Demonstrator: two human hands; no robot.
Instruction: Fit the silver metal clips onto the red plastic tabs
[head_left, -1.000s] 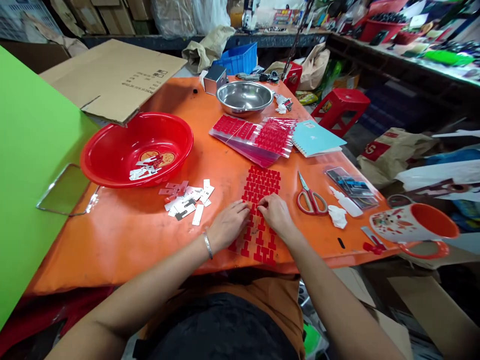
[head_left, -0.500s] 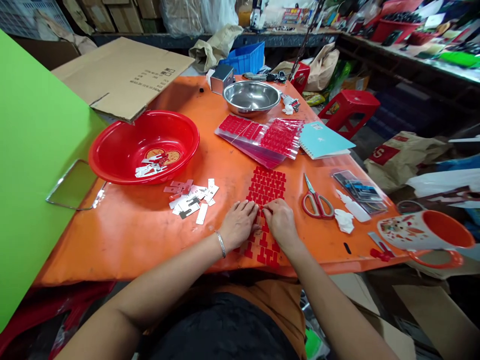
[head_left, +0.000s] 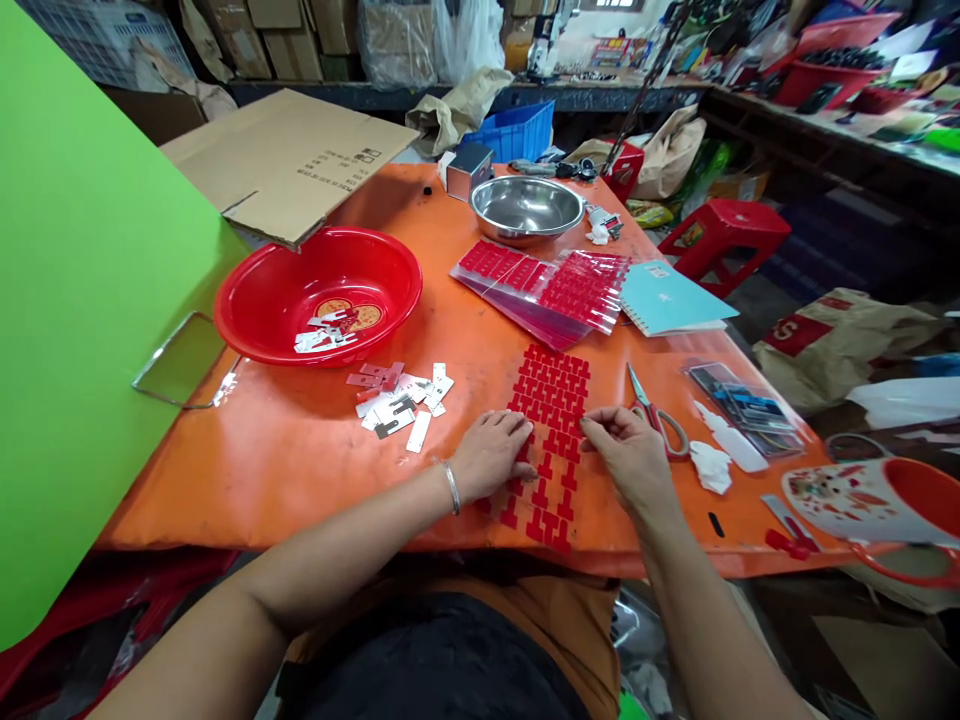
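Red die-cut pieces on a clear backing sheet [head_left: 547, 400] lie on the orange table [head_left: 225, 480], under your left hand [head_left: 491, 455], whose fingers rest flat and slightly apart. Your right hand [head_left: 630, 460] sits at the sheet's right edge, fingers drawn narrow; you cannot tell whether they hold a piece. Just right of them lie red-handled scissors [head_left: 670, 435]. Left of your left fingers lie metal tags [head_left: 397, 405], then a red plastic basin [head_left: 319, 352]. Beyond the table stands a red plastic stool [head_left: 724, 245].
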